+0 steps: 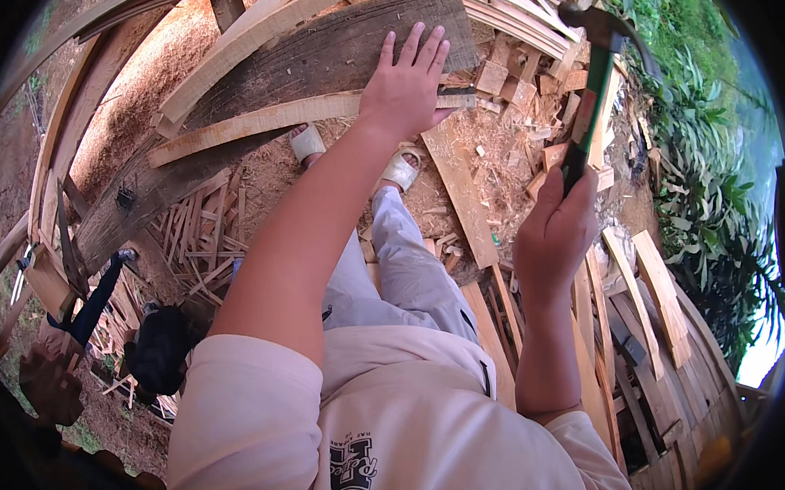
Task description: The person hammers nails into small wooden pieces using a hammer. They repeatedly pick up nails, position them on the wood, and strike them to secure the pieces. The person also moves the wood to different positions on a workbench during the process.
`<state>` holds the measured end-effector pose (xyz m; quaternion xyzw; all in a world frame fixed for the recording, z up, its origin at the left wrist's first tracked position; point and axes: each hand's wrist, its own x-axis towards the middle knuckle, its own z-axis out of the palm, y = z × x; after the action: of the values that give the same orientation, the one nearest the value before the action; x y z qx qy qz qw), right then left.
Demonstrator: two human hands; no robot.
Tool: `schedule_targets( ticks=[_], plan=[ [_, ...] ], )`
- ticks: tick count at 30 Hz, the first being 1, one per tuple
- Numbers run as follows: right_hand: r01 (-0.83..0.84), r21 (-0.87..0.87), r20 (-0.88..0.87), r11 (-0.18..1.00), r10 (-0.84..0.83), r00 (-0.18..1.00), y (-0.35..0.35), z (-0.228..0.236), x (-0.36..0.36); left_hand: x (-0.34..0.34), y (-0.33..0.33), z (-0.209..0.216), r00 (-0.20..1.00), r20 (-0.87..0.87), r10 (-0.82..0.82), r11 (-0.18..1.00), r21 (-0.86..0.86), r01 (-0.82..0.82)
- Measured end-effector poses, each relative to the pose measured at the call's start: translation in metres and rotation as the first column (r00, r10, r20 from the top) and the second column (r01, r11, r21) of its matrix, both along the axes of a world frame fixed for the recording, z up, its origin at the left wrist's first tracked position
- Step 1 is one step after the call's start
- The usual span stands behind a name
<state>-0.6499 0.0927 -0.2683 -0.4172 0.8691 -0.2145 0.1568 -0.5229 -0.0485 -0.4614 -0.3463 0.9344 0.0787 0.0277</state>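
Observation:
My left hand lies flat with its fingers stretched out. Its fingertips rest on a wide, dark weathered plank, and the palm covers part of a narrow light-coloured wood strip along the plank's near edge. The strip's right end shows past my thumb. My right hand is wrapped around the lower handle of a claw hammer with a green and black handle. The hammer is raised upright off to the right, its dark metal head at the top, apart from the wood.
Another light strip lies along the plank's far side. Offcuts and sawdust cover the ground around my sandalled feet. A loose board lies between my legs and right hand. Several planks are at right, below green plants.

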Motion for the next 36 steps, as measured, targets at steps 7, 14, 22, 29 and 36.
schedule_targets(
  ticks=[7, 14, 22, 29, 36],
  plan=[
    [-0.16, 0.417, 0.113, 0.895, 0.124, 0.986, 0.012, -0.021, 0.001, -0.005, -0.007, -0.002, 1.0, 0.019, 0.001, 0.999, -0.033, 0.0],
    [-0.213, 0.544, 0.142, 0.812, 0.162, 0.977, 0.01, -0.029, 0.001, -0.002, -0.008, -0.002, 0.999, 0.035, -0.007, 0.999, -0.038, 0.008],
    [-0.037, 0.3, 0.107, 0.953, 0.005, 0.994, 0.007, -0.013, 0.015, -0.001, -0.007, -0.005, 1.0, 0.008, -0.008, 0.999, -0.032, 0.008],
    [0.013, 0.065, 0.096, 0.998, -0.019, 0.995, 0.007, 0.003, 0.012, 0.001, 0.007, -0.001, 0.999, 0.035, -0.001, 1.0, -0.028, 0.002],
    [-0.111, 0.433, 0.187, 0.895, 0.032, 0.982, 0.012, -0.007, 0.003, -0.007, -0.017, 0.001, 0.999, 0.05, 0.015, 0.999, -0.053, -0.012]
  ],
)
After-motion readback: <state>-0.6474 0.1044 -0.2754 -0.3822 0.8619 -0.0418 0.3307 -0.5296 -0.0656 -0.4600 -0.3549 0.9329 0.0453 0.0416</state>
